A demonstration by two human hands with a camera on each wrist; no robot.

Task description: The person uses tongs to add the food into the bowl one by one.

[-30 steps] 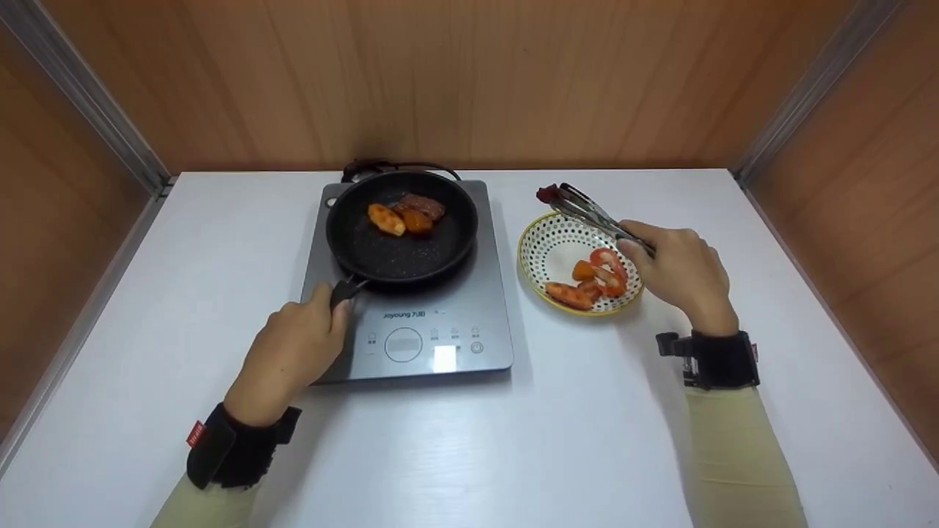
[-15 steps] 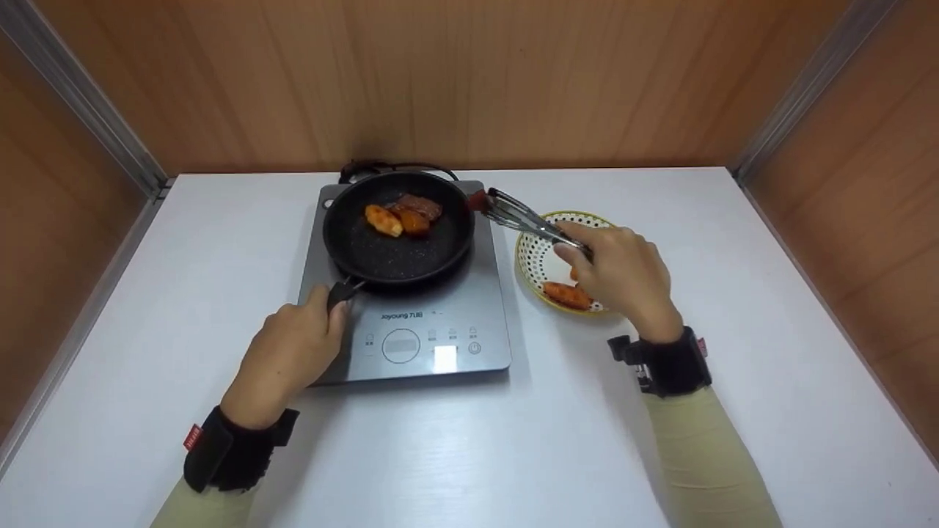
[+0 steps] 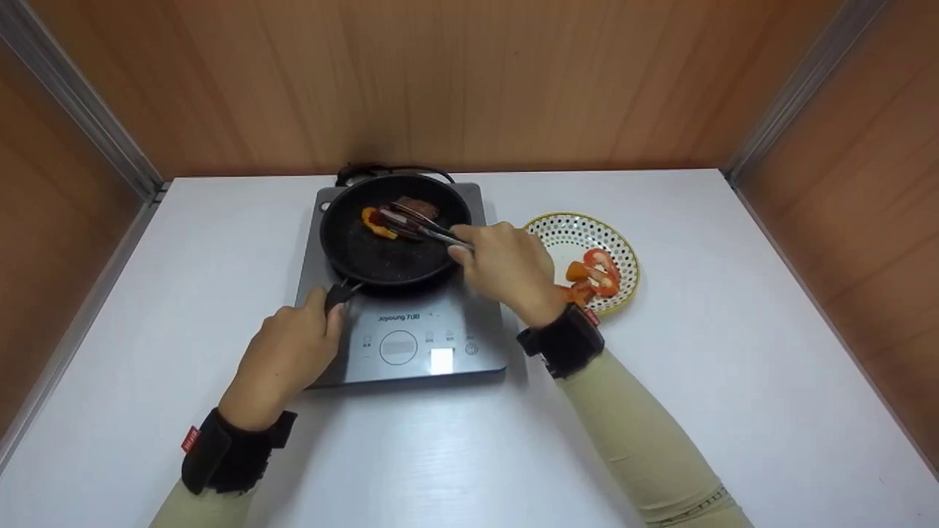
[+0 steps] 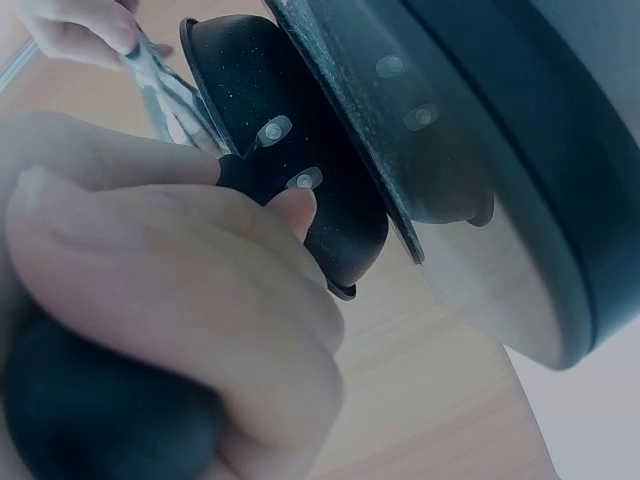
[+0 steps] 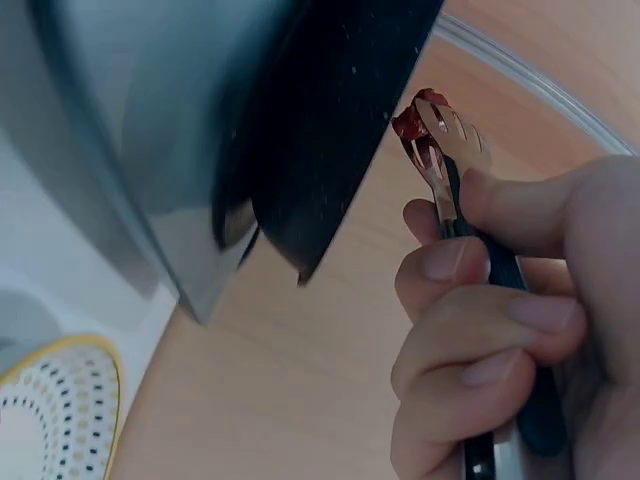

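My left hand [image 3: 290, 352] grips the black handle [image 3: 339, 295] of a frying pan [image 3: 389, 265] on a grey induction cooker [image 3: 411, 367]. My right hand [image 3: 506, 268] holds metal serving tongs [image 3: 433, 232] with dark grips, their tips over the pan. Between the tong tips, a dark red piece of food [image 5: 405, 124] shows in the right wrist view. In the pan, a yellow-orange food piece [image 3: 376, 226] lies left of the tongs and a brown piece of meat [image 3: 419, 208] behind them. The tongs partly hide the food.
A yellow-rimmed dotted plate [image 3: 629, 282] stands right of the cooker, partly behind my right hand. It holds red pepper slices [image 3: 601, 258], an orange chunk [image 3: 576, 271] and other pieces. A black cord [image 3: 418, 169] lies behind the pan. Wooden panels enclose the table.
My right hand has carried the tongs and dark red piece left, from over the plate past the pan's right rim to over its middle. My left hand stays on the handle.
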